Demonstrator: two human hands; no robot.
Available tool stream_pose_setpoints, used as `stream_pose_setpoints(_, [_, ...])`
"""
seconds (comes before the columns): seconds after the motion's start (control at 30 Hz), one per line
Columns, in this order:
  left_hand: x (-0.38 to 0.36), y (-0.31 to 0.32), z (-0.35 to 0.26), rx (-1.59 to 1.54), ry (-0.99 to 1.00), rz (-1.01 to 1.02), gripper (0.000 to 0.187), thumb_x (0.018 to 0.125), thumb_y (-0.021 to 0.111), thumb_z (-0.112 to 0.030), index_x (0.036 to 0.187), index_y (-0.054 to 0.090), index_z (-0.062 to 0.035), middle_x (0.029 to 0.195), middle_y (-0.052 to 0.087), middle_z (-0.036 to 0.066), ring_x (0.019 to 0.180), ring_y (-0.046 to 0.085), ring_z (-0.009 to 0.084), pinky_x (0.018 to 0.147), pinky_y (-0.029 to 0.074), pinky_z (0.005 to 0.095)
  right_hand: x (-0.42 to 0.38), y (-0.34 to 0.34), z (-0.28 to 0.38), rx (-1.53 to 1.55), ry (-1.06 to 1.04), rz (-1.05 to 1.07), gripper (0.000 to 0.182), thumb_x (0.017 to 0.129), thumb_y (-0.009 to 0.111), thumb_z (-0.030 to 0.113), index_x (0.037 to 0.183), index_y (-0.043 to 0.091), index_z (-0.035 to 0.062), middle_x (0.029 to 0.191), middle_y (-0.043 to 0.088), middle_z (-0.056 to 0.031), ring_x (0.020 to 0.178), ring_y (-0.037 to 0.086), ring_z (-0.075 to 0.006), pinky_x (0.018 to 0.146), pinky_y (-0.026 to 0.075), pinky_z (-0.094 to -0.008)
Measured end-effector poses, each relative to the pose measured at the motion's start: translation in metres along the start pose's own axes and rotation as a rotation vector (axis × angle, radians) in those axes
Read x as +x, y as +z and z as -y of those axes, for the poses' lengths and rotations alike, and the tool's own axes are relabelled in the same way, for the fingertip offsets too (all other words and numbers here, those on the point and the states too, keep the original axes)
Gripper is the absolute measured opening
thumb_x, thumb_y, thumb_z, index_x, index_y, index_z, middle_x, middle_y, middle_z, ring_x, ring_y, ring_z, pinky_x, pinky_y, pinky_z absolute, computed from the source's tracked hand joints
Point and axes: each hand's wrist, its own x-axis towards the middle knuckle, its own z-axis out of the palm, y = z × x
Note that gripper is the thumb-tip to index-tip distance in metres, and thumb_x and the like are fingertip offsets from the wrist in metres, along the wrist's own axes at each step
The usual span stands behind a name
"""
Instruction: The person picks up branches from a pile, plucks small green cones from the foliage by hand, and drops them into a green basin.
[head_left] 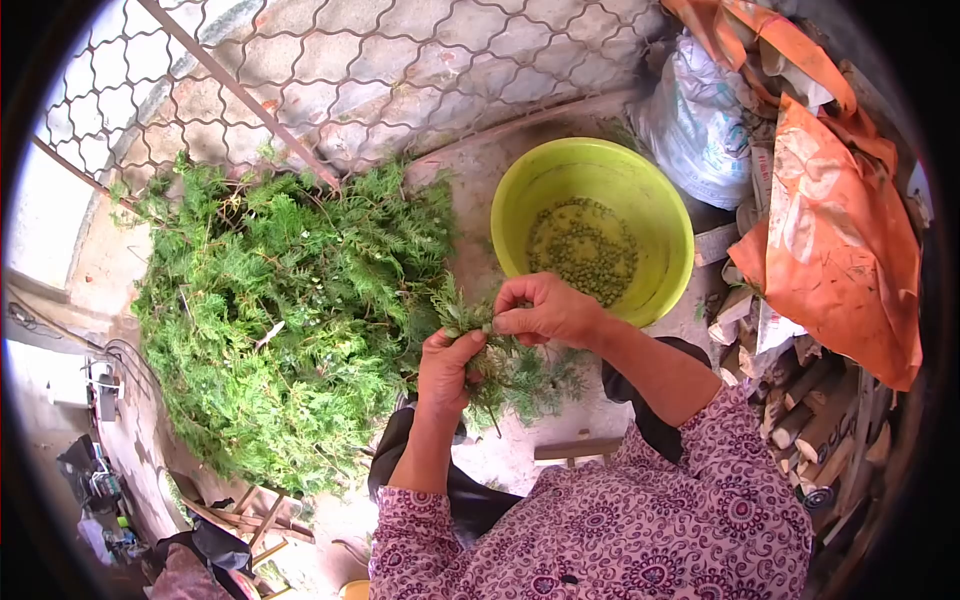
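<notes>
I'm mid-pick, I judge, with the heap (290,310) of green cuttings on the ground at my left. My left hand (445,368) is closed round a sprig (500,365) over my lap; my right hand (545,308) pinches its tip. Next calls for a clean pluck and a reach to the basin (662,205), which holds what look like small green berries (585,250).

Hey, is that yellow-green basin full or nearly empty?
Nearly empty. The basin stands upright with only a shallow layer of small green bits covering its bottom; its inner walls are bare.
</notes>
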Motion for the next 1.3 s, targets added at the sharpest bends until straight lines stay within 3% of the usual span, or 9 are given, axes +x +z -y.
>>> stream_pose_setpoints(0.23, [0.001, 0.000, 0.000, -0.038, 0.022, 0.004, 0.007, 0.075, 0.063, -0.004, 0.080, 0.061, -0.0083, 0.068, 0.059, -0.001, 0.046, 0.049, 0.0049, 0.033, 0.032, 0.0179, 0.008, -0.026, -0.001, 0.579, -0.047, -0.178, 0.007, 0.082, 0.055, 0.011, 0.079, 0.053, 0.0058, 0.071, 0.057, -0.0031, 0.054, 0.052, -0.0074, 0.041, 0.036, -0.0172])
stream_pose_setpoints(0.43, [0.003, 0.001, -0.002, 0.031, -0.009, -0.129, 0.006, 0.075, 0.064, -0.006, 0.079, 0.060, -0.0074, 0.066, 0.058, -0.002, 0.046, 0.047, 0.0043, 0.033, 0.031, 0.0187, 0.002, -0.003, -0.007, 0.238, -0.065, -0.020, 0.008, 0.078, 0.059, 0.005, 0.084, 0.054, 0.0050, 0.075, 0.055, -0.0020, 0.058, 0.051, -0.0061, 0.045, 0.037, -0.0168])
stream_pose_setpoints(0.63, [0.004, 0.001, 0.002, 0.056, -0.020, -0.063, 0.006, 0.076, 0.064, -0.007, 0.081, 0.061, -0.0070, 0.066, 0.057, -0.003, 0.048, 0.046, 0.0026, 0.034, 0.031, 0.0178, 0.009, 0.007, -0.021, -0.494, -0.375, -0.173, 0.015, 0.075, 0.066, 0.010, 0.083, 0.056, 0.0028, 0.073, 0.052, 0.0007, 0.058, 0.047, -0.0035, 0.049, 0.039, -0.0180])
stream_pose_setpoints(0.7, [0.003, 0.003, 0.001, 0.069, -0.006, -0.065, 0.007, 0.076, 0.063, -0.006, 0.082, 0.062, -0.0077, 0.067, 0.057, -0.003, 0.047, 0.046, 0.0023, 0.035, 0.031, 0.0170, 0.006, 0.008, -0.015, -0.351, -0.161, -0.166, 0.014, 0.076, 0.065, 0.011, 0.081, 0.056, 0.0023, 0.069, 0.052, 0.0011, 0.057, 0.048, -0.0041, 0.049, 0.039, -0.0189])
stream_pose_setpoints(0.83, [-0.001, 0.004, -0.001, 0.065, -0.006, -0.079, 0.008, 0.076, 0.063, -0.005, 0.083, 0.062, -0.0084, 0.068, 0.059, -0.003, 0.049, 0.048, 0.0025, 0.035, 0.032, 0.0163, 0.004, 0.007, -0.015, -0.270, -0.177, -0.146, 0.017, 0.076, 0.064, 0.017, 0.080, 0.057, 0.0031, 0.057, 0.052, -0.0012, 0.052, 0.050, -0.0072, 0.048, 0.040, -0.0210])
stream_pose_setpoints(0.9, [0.001, -0.002, 0.004, 0.004, 0.035, 0.019, 0.009, 0.075, 0.063, -0.004, 0.083, 0.063, -0.0086, 0.071, 0.061, -0.002, 0.050, 0.050, 0.0027, 0.036, 0.033, 0.0165, 0.003, 0.003, -0.010, 0.174, 0.076, 0.007, 0.008, 0.081, 0.058, 0.011, 0.080, 0.054, 0.0043, 0.068, 0.054, -0.0013, 0.052, 0.048, -0.0065, 0.047, 0.040, -0.0202])
stream_pose_setpoints(1.0, [-0.001, -0.001, 0.004, -0.036, 0.090, 0.043, 0.009, 0.074, 0.063, -0.002, 0.081, 0.063, -0.0084, 0.072, 0.062, -0.002, 0.050, 0.050, 0.0025, 0.036, 0.033, 0.0165, 0.002, -0.013, -0.006, 0.591, -0.056, 0.085, 0.004, 0.082, 0.053, 0.009, 0.080, 0.053, 0.0054, 0.072, 0.057, -0.0039, 0.052, 0.049, -0.0077, 0.045, 0.040, -0.0194])
stream_pose_setpoints(1.2, [-0.002, -0.006, 0.005, 0.040, 0.082, 0.120, 0.014, 0.073, 0.062, 0.002, 0.084, 0.064, -0.0064, 0.077, 0.063, 0.000, 0.058, 0.054, 0.0047, 0.048, 0.042, 0.0180, -0.006, -0.019, 0.023, 0.548, -0.170, -0.043, 0.003, 0.081, 0.052, 0.005, 0.082, 0.055, 0.0051, 0.078, 0.058, -0.0073, 0.058, 0.051, -0.0074, 0.044, 0.038, -0.0177])
stream_pose_setpoints(1.3, [-0.004, -0.002, 0.004, 0.024, 0.061, 0.154, 0.016, 0.073, 0.061, 0.005, 0.085, 0.064, -0.0054, 0.080, 0.063, 0.000, 0.063, 0.056, 0.0054, 0.055, 0.045, 0.0199, -0.005, -0.021, 0.020, 0.378, -0.135, 0.054, 0.005, 0.082, 0.053, 0.008, 0.084, 0.055, 0.0049, 0.078, 0.058, -0.0050, 0.056, 0.050, -0.0070, 0.044, 0.037, -0.0181])
